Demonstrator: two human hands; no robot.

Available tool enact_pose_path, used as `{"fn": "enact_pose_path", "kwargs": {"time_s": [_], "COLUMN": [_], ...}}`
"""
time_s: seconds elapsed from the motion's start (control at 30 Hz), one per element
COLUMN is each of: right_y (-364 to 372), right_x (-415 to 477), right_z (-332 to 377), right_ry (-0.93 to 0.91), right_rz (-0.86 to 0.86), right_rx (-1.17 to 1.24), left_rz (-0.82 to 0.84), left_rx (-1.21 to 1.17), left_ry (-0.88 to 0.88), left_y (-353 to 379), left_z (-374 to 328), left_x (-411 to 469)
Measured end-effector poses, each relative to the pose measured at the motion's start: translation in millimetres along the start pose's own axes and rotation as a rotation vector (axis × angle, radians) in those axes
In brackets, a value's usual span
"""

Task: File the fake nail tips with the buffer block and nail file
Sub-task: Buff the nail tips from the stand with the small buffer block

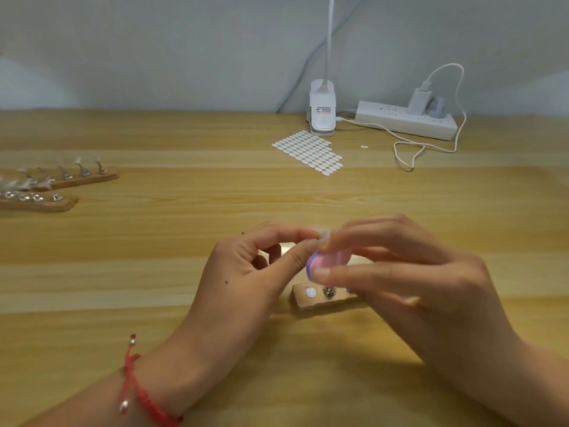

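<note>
Wooden table (154, 257) fills my view. My left hand (246, 266) pinches one nail tip (324, 235) between thumb and forefinger. My right hand (400, 272) curls round the pink buffer block (326, 263), set against the tip, above the near holder strip (308, 302). Buffing seems underway. I see no nail file, so filing is probably still to come.

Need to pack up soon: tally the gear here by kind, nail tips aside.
Wooden strips: 3
Lamp: 1
Power strip: 1
Charger: 1
Sticker sheet: 1
Buffer block: 1
Total: 8

Head-worn view, down onto table (154, 272)
</note>
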State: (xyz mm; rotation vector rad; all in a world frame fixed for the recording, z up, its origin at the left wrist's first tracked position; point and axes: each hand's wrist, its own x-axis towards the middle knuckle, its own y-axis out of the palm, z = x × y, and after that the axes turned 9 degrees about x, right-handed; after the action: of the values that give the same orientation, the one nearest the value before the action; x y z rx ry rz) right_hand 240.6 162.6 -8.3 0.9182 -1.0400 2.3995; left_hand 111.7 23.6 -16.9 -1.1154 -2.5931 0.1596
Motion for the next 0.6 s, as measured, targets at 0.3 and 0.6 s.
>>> {"fn": "enact_pose_path", "kwargs": {"time_s": [0.3, 0.6], "right_y": [-1.7, -4.4], "right_x": [1.7, 1.6], "right_z": [0.9, -5.0], "right_ry": [0.030, 0.088], "right_rz": [-0.043, -0.073], "right_rx": [0.009, 0.054], "left_rz": [0.028, 0.044], "left_rx": [0.072, 0.098], "left_ry": [0.049, 0.060], "left_y": [0.9, 0.6], "left_z": [1.9, 3.2], "left_x": [-0.2, -2.4]}}
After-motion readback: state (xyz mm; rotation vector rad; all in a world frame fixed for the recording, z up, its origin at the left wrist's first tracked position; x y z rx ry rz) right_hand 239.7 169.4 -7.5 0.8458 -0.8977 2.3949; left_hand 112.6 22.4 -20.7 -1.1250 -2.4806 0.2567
